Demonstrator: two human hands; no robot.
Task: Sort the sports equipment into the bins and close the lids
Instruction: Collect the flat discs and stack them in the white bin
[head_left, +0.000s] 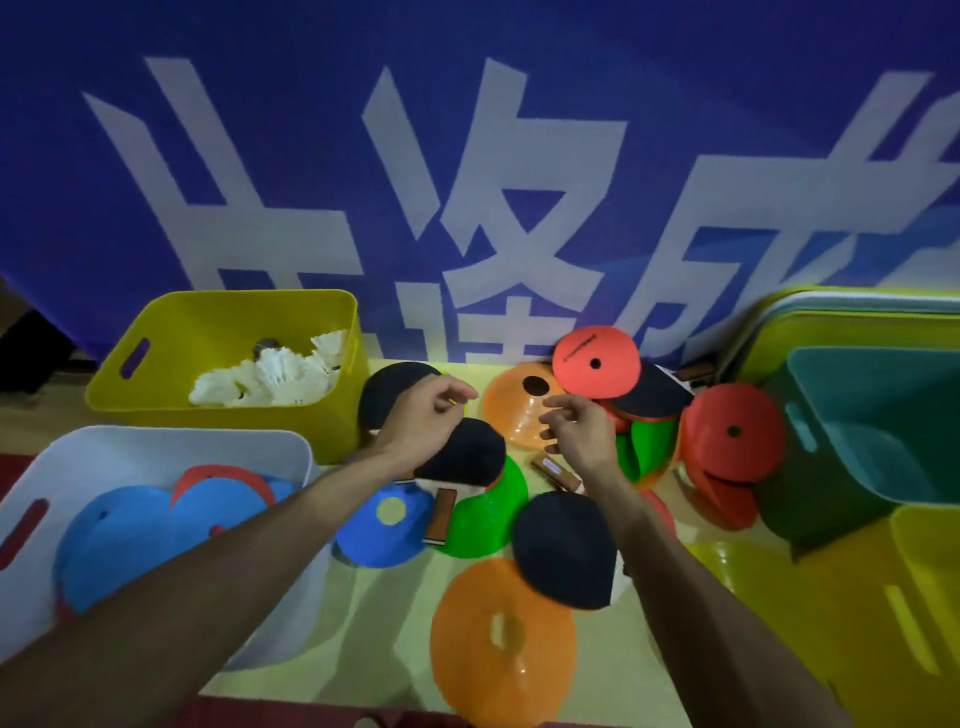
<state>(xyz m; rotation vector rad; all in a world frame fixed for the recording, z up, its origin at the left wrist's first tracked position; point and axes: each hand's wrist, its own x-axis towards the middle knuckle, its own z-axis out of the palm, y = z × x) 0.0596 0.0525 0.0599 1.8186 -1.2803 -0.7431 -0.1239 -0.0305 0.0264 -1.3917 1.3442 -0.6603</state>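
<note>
With left hand (423, 418) and right hand (579, 428) loosely curled, empty, pinch the black paddle (467, 453) just beneath the left fingers (460, 393) by its edge.

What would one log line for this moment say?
left hand, right hand: loosely curled over loose paddles and cones | yellow bin: shuttlecocks | white bin: blue cones | bins uncovered
</note>
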